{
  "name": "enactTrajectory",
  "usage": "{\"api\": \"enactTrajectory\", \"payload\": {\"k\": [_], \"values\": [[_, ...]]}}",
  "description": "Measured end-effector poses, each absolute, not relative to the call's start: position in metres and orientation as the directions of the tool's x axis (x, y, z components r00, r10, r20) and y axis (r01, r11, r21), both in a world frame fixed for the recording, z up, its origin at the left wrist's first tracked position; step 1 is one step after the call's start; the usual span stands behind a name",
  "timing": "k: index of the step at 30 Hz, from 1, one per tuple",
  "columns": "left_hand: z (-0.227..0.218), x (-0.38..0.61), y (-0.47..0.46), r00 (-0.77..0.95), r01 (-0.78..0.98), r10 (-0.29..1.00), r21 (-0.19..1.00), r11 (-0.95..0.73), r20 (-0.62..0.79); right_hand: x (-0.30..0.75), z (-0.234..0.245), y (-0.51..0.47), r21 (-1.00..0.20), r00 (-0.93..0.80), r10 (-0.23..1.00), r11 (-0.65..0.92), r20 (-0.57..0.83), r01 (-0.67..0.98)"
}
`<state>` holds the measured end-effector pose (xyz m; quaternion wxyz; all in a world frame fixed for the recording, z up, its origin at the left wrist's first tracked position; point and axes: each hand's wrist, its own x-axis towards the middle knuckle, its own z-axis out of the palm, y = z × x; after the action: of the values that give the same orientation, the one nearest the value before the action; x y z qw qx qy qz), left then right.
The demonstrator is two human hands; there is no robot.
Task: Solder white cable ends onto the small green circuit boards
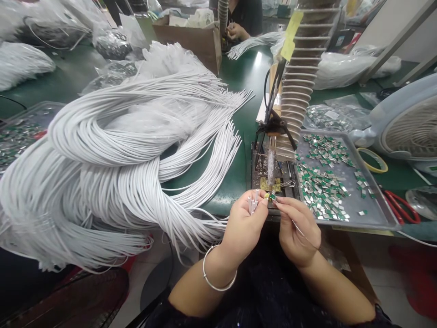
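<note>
My left hand [243, 224] is closed around the ends of a few white cables [253, 203], near the table's front edge. My right hand [296, 228] pinches a small green circuit piece [272, 197] at its fingertips, and a thin wire runs back across its palm. Both hands meet just below the tip of a soldering iron [271, 166] held upright in a black stand. A large bundle of white cables [136, 155] lies to the left on the green table [246, 114].
A grey tray [370, 205] with several green-and-silver connector pieces sits to the right. Red scissors [401, 207], a tape roll [373, 159] and a white fan [409, 123] lie further right. A ribbed hose [300, 82] rises behind the iron. Another person's hands [236, 32] work at the far side.
</note>
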<state>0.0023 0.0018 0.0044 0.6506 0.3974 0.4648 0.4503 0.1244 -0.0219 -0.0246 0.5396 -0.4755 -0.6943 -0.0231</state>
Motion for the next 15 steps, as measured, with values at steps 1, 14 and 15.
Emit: {"api": "enactTrajectory", "payload": {"k": [1, 14, 15], "values": [[0.0042, 0.0022, 0.0018, 0.165, -0.22, 0.954, 0.934, 0.282, -0.249, 0.124, -0.0238, -0.0211, -0.473, 0.033, 0.63, 0.546, 0.776, 0.692], [0.0082, 0.0033, 0.0027, 0.194, -0.258, 0.949, 0.921, 0.293, -0.248, 0.1224, -0.0206, -0.0172, -0.43, 0.015, 0.58, 0.586, 0.815, 0.687], [0.0083, 0.0031, 0.0027, 0.194, -0.257, 0.949, 0.921, 0.294, -0.249, 0.1224, -0.0204, -0.0173, -0.427, 0.015, 0.578, 0.585, 0.816, 0.69]]}}
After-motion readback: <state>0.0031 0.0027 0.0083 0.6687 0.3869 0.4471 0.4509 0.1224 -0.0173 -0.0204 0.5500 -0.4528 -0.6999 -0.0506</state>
